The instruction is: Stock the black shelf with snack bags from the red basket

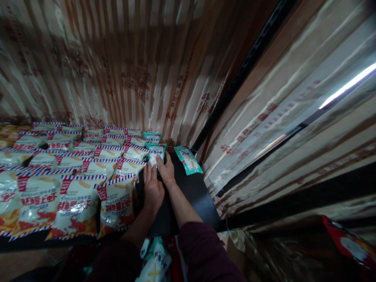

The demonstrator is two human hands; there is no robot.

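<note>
A small green-and-white snack bag (154,152) leans upright on the black shelf, with both my hands at its lower part. My left hand (153,188) presses its straight, close-set fingers against the bag's lower left side. On the right edge, my right hand (167,170) grips the bag, thumb on the front and the other fingers partly hidden around the side. Just behind stands another green snack bag (152,137). A third green bag (188,160) lies to the right of my right hand, apart from the others.
Rows of larger white chip bags (78,203) with red-and-blue striped edges fill the shelf (194,196) to the left. Below its front edge are more green bags (157,260). Printed cardboard (138,78) lines the back. A dark post (235,86) and thin wire (216,192) are at right.
</note>
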